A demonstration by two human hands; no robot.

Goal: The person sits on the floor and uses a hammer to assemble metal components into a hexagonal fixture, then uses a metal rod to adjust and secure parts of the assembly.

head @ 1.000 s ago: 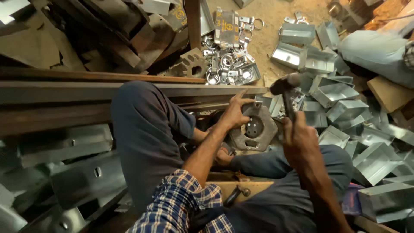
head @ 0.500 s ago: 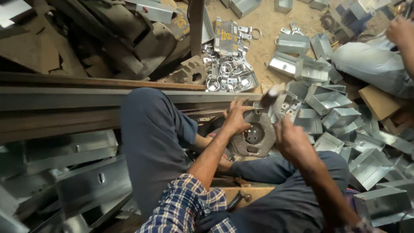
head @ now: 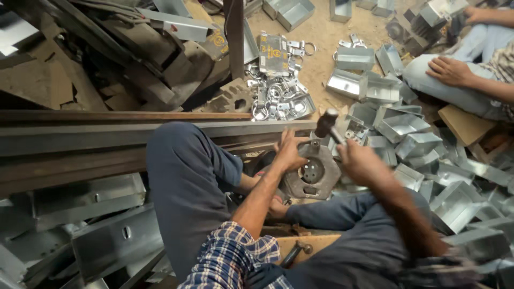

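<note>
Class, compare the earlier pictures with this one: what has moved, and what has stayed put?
The right hand keeps its grip on the hammer, whose head has swung slightly up and left. The left hand still steadies the metal block. No grip has changed.
</note>
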